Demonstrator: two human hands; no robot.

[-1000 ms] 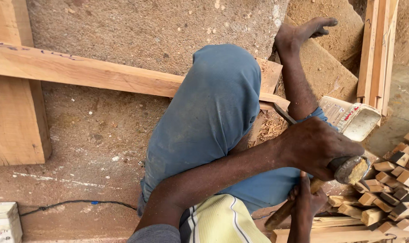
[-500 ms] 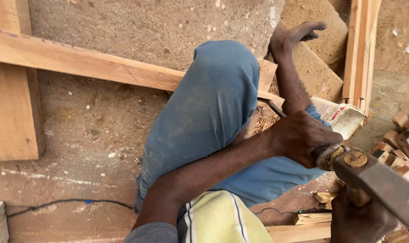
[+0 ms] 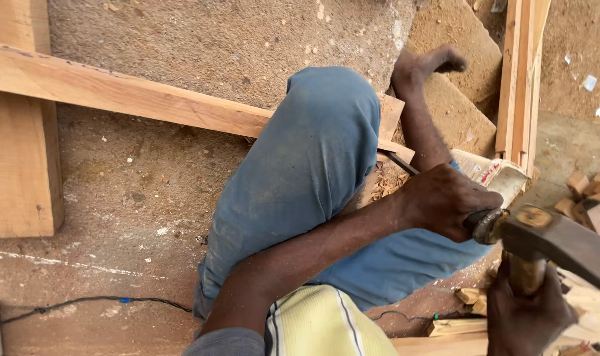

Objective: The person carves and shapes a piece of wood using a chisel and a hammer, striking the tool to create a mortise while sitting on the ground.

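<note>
My left hand [image 3: 445,201] reaches across my bent knee in blue trousers [image 3: 306,178] and is closed around a chisel handle [image 3: 486,226] with a metal ring at its end. My right hand [image 3: 529,318], at the bottom right, grips the wooden handle of a hammer [image 3: 564,242]. The dark metal hammer head lies against the chisel's end. The chisel's blade and the workpiece are hidden behind my hand and leg.
A long wooden beam [image 3: 115,92] runs diagonally over a thick plank [image 3: 19,165] on the dusty ground. A black cable [image 3: 102,302] lies at the lower left. Small wood blocks [image 3: 587,198] pile at the right, and upright slats [image 3: 519,79] stand beyond my bare foot [image 3: 422,62].
The hammer has come into view from the right and swung down onto the chisel's end. My left hand has kept its hold on the chisel throughout.
</note>
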